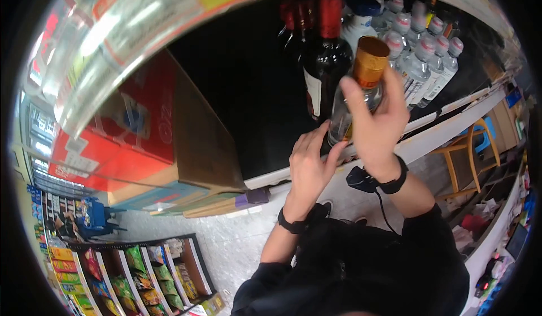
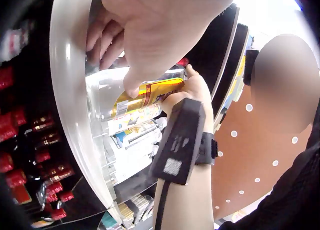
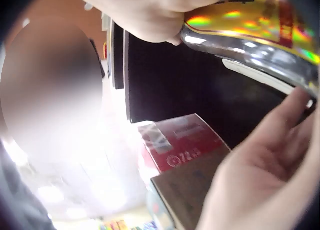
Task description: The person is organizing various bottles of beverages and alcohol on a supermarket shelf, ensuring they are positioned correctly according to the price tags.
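My right hand grips the clear bottle; my left hand is spread at its base. A careless tilt could knock the dark bottle.

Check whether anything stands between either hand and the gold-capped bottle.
Nothing visible does. The right hand grips the gold-capped bottle near its top, and the left hand touches it near the base. The dark wine bottle stands beside it, blocking neither.
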### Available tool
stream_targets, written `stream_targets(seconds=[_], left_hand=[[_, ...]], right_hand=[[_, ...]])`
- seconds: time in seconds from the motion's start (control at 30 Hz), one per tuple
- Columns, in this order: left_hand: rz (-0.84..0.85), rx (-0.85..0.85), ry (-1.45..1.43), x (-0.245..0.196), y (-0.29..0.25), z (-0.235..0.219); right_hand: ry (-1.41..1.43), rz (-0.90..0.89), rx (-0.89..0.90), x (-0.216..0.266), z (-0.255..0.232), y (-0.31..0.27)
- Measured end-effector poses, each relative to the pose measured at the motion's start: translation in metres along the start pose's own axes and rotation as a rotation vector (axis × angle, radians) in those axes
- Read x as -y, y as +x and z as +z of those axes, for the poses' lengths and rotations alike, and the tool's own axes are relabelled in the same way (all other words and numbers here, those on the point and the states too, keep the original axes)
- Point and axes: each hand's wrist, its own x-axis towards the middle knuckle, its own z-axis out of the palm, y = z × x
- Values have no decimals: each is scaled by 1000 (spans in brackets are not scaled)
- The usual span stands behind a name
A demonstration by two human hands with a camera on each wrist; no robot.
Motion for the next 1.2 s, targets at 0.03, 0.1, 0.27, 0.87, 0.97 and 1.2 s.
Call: stream_targets(seconds=[0.03,0.1,0.27,0.87,0.97,1.2], left_hand=[[2,21,12,2,-1,-1],[16,53,7,4,3,-4],[20,72,58,11,5,8],[43,-84,-58,-65,-51,65],[-2,76,-154,-87,-52,114],[49,269,-320,-134,-43,190]], right_hand=[[12,-119,-21,-3,2,-5],[35,-226,-41,-9,1,-11],[-60,-334,-24,-16,-12,-4],[-122,245,-258,-65,-218,-110],[-233,343,-415,-88,-284,-124],[-358,483,-597,-79,-378,-141]])
